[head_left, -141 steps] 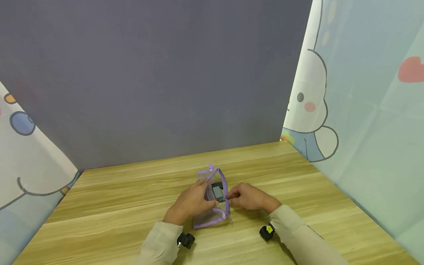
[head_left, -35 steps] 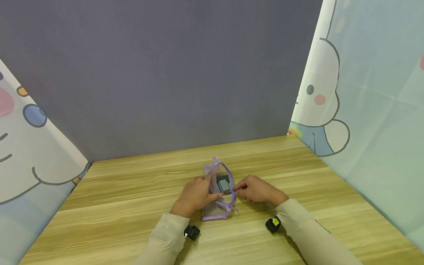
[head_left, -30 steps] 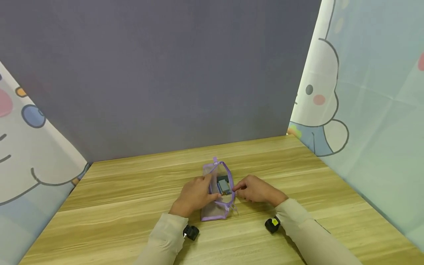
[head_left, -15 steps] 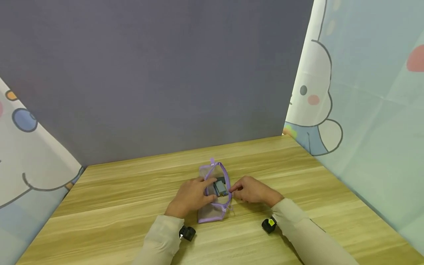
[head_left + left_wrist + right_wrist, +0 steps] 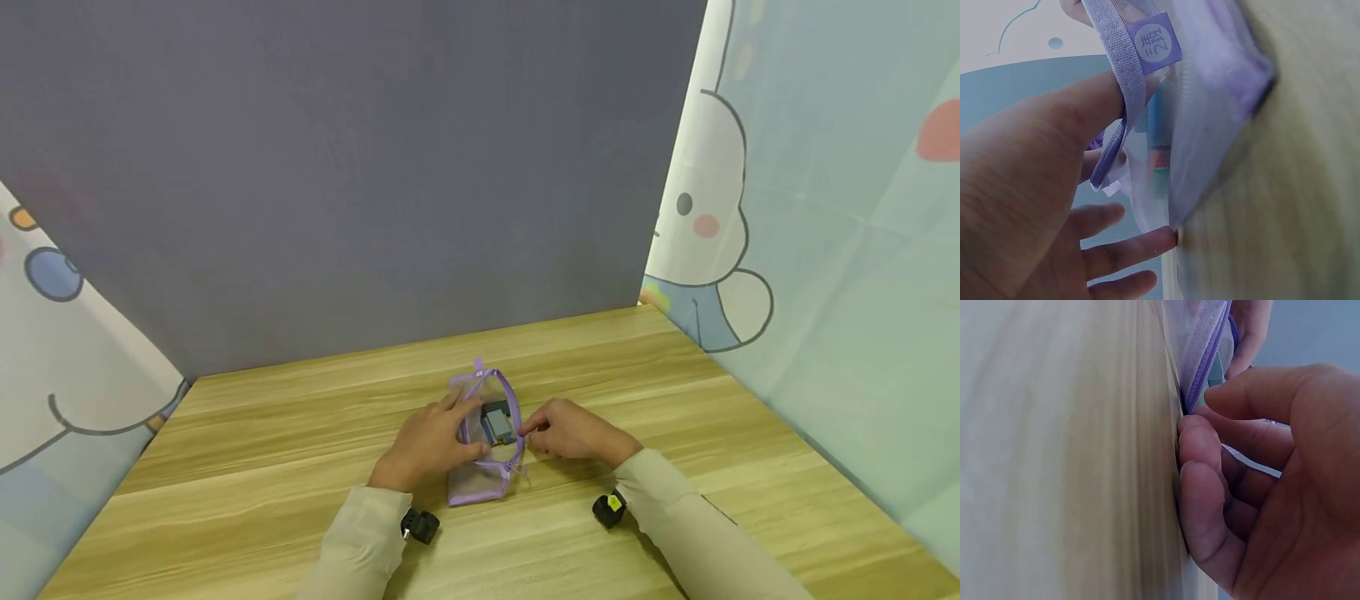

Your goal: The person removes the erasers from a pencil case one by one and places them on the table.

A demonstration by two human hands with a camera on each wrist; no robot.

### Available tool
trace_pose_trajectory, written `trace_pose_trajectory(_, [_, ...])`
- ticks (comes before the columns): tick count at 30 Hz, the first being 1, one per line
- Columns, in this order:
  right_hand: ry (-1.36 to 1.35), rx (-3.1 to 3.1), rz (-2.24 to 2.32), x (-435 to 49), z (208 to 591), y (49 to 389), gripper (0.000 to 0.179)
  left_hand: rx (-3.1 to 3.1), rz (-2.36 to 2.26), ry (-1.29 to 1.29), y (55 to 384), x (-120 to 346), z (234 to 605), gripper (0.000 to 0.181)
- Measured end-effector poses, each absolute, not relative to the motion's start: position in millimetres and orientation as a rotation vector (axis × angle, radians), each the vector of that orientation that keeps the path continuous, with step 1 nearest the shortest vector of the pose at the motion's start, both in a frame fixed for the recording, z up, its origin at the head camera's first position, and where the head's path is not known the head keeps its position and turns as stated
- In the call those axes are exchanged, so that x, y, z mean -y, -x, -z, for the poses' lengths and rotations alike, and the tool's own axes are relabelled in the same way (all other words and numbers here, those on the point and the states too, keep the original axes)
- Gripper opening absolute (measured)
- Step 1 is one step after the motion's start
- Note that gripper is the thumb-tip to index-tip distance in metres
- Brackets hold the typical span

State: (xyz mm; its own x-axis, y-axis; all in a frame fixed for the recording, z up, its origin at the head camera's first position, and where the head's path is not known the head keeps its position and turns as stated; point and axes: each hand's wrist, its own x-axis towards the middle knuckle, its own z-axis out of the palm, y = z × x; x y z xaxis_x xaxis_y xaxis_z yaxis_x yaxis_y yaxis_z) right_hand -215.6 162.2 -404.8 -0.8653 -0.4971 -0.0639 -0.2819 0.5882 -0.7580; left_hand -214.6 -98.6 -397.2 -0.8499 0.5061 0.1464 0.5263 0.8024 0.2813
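Note:
A mesh pencil pouch [image 5: 477, 483] with purple zip edges lies on the table with its mouth spread wide. Inside it, a flat grey rectangular item [image 5: 498, 423] sits against darker things; through the mesh, the left wrist view shows a blue, red and teal object [image 5: 1159, 131]. My left hand [image 5: 426, 443] is at the pouch's left side, thumb and forefinger spread over the mouth's edge. The thumb passes behind the edge band, the other fingers stretched out. My right hand [image 5: 566, 429] pinches the right zip edge [image 5: 1204, 356] near the table, its remaining fingers curled.
The pale wood-grain table [image 5: 285, 433] ends at a grey panel [image 5: 360, 183] behind. Cartoon-printed curtains [image 5: 840, 250] hang at both sides. Black wrist cameras [image 5: 420, 527] sit under both sleeves.
The left forefinger has drawn back slightly to the left from the grey item. The right hand keeps its place at the zip edge. Otherwise the head view has only shifted.

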Motion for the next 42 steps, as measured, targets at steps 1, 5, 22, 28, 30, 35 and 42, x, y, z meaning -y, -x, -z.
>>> trace_pose_trajectory(1, [0.637,-2.557,1.142,-162.7,404.6,215.6,0.023,2.926,0.489,0.834,214.8,98.1,397.2,0.073])
trace_pose_trajectory(5, [0.655,-2.582,1.124,-164.4,403.5,214.9,0.023,2.944,0.498,0.817,216.6,96.1,398.3,0.077])
trace_pose_trajectory(22, [0.645,-2.559,1.143,-164.5,403.6,213.5,0.025,2.975,0.504,0.806,216.7,94.6,401.3,0.097])
trace_pose_trajectory(28, [0.686,-2.541,1.163,-163.2,404.4,212.4,0.025,2.981,0.507,0.801,216.3,96.5,401.2,0.090])
trace_pose_trajectory(30, [0.682,-2.532,1.165,-163.1,405.1,211.7,0.025,2.997,0.497,0.783,216.3,97.2,401.7,0.093])
trace_pose_trajectory(35, [0.644,-2.552,1.146,-163.8,403.6,212.7,0.025,3.012,0.492,0.757,218.0,97.0,400.1,0.101])
trace_pose_trajectory(42, [0.638,-2.539,1.143,-163.5,401.2,214.2,0.025,3.030,0.477,0.744,218.0,97.8,397.3,0.104])
